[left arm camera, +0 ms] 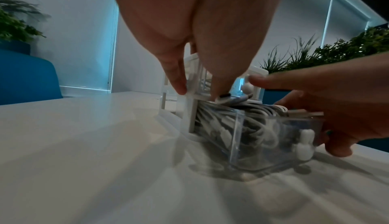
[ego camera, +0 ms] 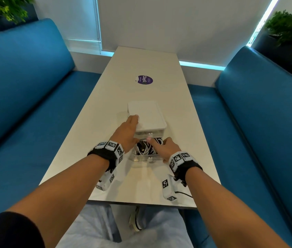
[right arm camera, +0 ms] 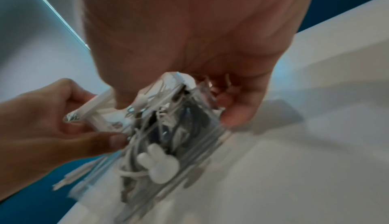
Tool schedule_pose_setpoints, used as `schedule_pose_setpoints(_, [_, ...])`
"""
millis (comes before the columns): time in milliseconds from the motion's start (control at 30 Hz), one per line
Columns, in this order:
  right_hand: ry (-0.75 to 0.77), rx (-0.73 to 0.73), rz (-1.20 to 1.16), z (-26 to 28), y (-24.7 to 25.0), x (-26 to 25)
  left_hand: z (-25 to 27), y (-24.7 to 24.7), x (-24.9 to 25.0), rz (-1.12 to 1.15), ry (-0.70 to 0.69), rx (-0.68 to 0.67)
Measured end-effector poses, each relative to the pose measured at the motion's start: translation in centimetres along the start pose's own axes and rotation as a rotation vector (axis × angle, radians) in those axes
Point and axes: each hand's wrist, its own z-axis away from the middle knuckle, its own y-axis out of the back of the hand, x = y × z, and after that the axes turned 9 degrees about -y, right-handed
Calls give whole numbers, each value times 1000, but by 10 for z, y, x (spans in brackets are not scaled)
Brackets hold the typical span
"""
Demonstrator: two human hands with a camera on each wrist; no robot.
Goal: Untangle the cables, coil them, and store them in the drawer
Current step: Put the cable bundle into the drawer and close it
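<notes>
A long white bench [ego camera: 141,65] runs between two blue sofas [ego camera: 25,83], with plants at 10 and 2 o'clock and a purple sticker [ego camera: 145,80] toward 12. The left hand [ego camera: 126,133] rests with fingers straight on the white drawer unit [ego camera: 150,113], thumb at its front frame. The right hand [ego camera: 166,147] grips the clear drawer [left arm camera: 273,137], pulled out at 6 o'clock, forefinger pointing over the coiled white and dark cables [ego camera: 146,148] inside. Blur hides individual cables.
</notes>
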Motion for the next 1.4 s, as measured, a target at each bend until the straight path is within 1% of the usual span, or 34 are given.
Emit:
schedule_pose_setpoints(67, [-14, 41, 50, 0, -3, -3, -3, -4, -1, -18, -7, 4])
schedule_pose_setpoints(167, [-26, 95, 83, -1, -9, -8, -2, 1, -11, 121, 24, -9])
schedule_pose_setpoints(267, [-30, 97, 106, -3, -9, -11, 2, 9, -25, 230, 29, -103])
schedule_pose_setpoints(400, [-24, 101, 81, -4, -10, -8, 4, 7, -27, 295, 26, -95])
schedule_pose_setpoints(500, [-27, 107, 65, -2, -15, -6, 3, 3, -24, 269, 28, -65])
schedule_pose_setpoints(667, [-35, 88, 79, -2, -15, -4, 2, -10, -11, 137, 47, 26])
schedule_pose_setpoints(800, [-6, 75, 84, -2, -13, -1, 0, -16, -2, 33, 67, 70])
schedule_pose_setpoints(900, [-14, 87, 86, -3, -14, -1, -2, -19, -1, 62, 40, 87])
schedule_pose_setpoints(1000, [-34, 137, 93, -5, -18, -5, -1, -11, -6, 160, 34, 85])
schedule_pose_setpoints(1067, [-28, 183, 77, -4, -19, -6, -1, -3, -7, 143, 11, 63])
schedule_pose_setpoints(1133, [-12, 195, 35, -4, -20, -8, 1, 3, -8, 125, -6, 51])
schedule_pose_setpoints(1300, [-22, 171, -35, -5, -21, -7, 3, 7, -6, 129, -12, 15])
schedule_pose_setpoints(1400, [0, 87, -22, -4, -16, -2, 2, 10, -7, 84, -25, 16])
